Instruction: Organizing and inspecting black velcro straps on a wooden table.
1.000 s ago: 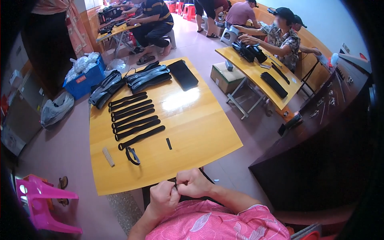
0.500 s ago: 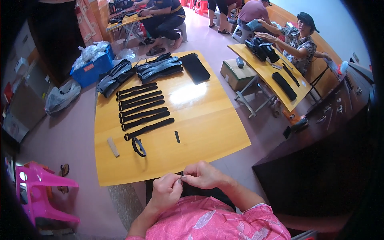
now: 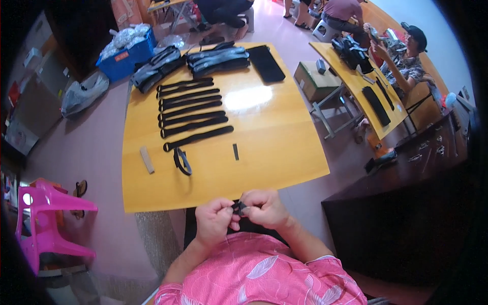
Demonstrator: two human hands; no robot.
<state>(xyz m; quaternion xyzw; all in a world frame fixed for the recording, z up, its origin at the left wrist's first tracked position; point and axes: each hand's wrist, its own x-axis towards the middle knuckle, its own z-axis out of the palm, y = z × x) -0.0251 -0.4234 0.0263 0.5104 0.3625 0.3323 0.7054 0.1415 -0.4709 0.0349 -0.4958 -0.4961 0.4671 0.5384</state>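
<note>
Both my hands are up at the near edge of the bench, fingers curled in tight. My left hand and right hand are pinching the same small black piece between thumbs and fingertips, right in the gap between them. It's too small to tell what it's made of, just dark and stubby.

Just past my knuckles is the bench, a yellow wooden top, smooth and shiny with a glare spot in the middle. Closest to me on it: one short black strip lying alone, one black strap curled into a loop, and one pale little block off to the left.

Further out is a row of flat black straps, I count about seven, long and thin, laid side by side. At the far edge sit two bundles of dark straps and one flat black rectangular pad.
</note>
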